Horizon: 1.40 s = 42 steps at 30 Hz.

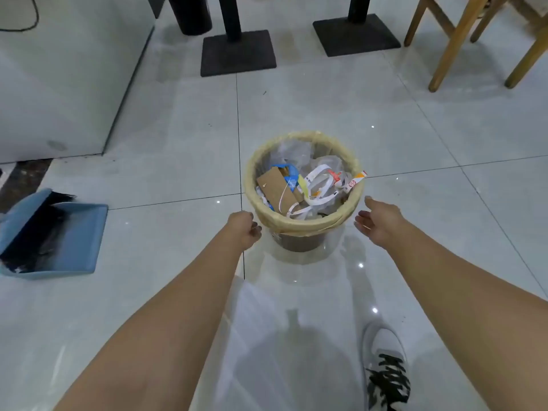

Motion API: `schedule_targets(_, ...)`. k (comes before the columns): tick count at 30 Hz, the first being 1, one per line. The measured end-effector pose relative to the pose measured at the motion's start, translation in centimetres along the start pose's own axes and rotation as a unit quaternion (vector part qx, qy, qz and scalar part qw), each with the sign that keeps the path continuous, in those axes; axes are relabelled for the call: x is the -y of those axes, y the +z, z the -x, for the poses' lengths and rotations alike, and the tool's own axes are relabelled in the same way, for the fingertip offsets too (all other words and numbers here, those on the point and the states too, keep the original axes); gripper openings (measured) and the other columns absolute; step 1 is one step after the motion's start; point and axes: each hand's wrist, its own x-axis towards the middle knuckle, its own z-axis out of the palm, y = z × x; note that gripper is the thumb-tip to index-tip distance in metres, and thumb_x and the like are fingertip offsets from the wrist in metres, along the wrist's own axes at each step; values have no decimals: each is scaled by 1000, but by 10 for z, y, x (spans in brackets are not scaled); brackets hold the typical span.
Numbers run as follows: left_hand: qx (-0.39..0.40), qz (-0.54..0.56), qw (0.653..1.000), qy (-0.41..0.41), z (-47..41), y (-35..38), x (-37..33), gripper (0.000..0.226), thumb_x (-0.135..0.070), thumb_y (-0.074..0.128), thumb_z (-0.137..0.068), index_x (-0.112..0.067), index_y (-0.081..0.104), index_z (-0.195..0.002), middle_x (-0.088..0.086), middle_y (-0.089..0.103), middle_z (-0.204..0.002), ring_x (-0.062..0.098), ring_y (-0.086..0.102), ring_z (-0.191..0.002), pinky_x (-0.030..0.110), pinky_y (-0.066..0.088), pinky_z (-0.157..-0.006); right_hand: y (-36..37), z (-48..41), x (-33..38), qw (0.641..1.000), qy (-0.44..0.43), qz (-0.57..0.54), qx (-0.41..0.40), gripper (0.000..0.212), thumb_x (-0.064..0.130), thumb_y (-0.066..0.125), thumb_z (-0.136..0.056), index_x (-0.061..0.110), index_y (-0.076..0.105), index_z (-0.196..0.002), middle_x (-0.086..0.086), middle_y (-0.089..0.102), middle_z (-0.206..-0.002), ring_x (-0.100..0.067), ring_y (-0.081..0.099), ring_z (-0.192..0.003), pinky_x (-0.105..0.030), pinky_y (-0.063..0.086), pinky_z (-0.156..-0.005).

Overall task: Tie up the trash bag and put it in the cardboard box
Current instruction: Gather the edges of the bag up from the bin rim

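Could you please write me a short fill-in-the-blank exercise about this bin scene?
1. The yellowish bag is folded over the bin's ____.
2. The left hand and right hand are on opposite sides of the bin, and neither one holds ____.
3. The blue dustpan lies on the floor to the bin's ____.
4. A brown piece of ____ sits among the trash.

Missing words: rim; anything; left; cardboard

both arms outstretched, left grip (244,229) curled, right grip (378,222) loose
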Motion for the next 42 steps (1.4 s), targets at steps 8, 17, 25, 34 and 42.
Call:
schedule_targets(8, 66, 87, 991, -71, -7, 7, 13, 26, -40, 63, -92, -16, 66, -102, 3, 69, -95, 16, 65, -83, 29, 51, -68, 3, -5, -6, 986, 65, -135, 78, 30, 29, 59, -96, 6, 62, -115, -12, 71, -104, -21, 70, -89, -34, 58, -74)
schedule_targets(17, 45, 138, 989, -23, 0, 1, 3, 18, -34, 61, -94, -16, 64, -92, -3, 63, -79, 8, 54, -67, 20, 42, -58, 6, -4, 6, 996, 1, -88, 2, 12, 17, 61, -94, 9, 63, -85, -4, 64, -82, -13, 55, -66, -25, 45, -60)
schedule_targets(25, -68, -42, 970, 230, 16, 10, -8, 21, -24, 57, -93, -17, 51, -74, 3, 56, -75, 22, 51, -72, 29, 38, -60, 17, 19, 22, 980, -165, 99, -57, 19, 15, 53, -91, 9, 57, -73, -8, 52, -70, -18, 41, -56, -27, 36, -54)
schedule_targets(34, 32, -99, 988, 114, 45, -8, 10, 9, -20, 56, -97, -12, 57, -95, 4, 66, -86, 15, 64, -72, 25, 51, -64, -6, 49, -13, 961, -199, 186, -39, 27, 31, 61, -84, 7, 56, -73, -16, 50, -69, -25, 44, -60, -35, 36, -57)
schedule_targets(42, 41, -59, 990, 124, 60, -9, 38, 7, -6, 57, -96, -7, 57, -90, 6, 62, -76, 14, 59, -64, 23, 57, -66, -10, 85, -26, 958, -117, 259, -33, 20, -9, 60, -67, 8, 50, -62, -20, 62, -78, -35, 60, -67, -34, 46, -57)
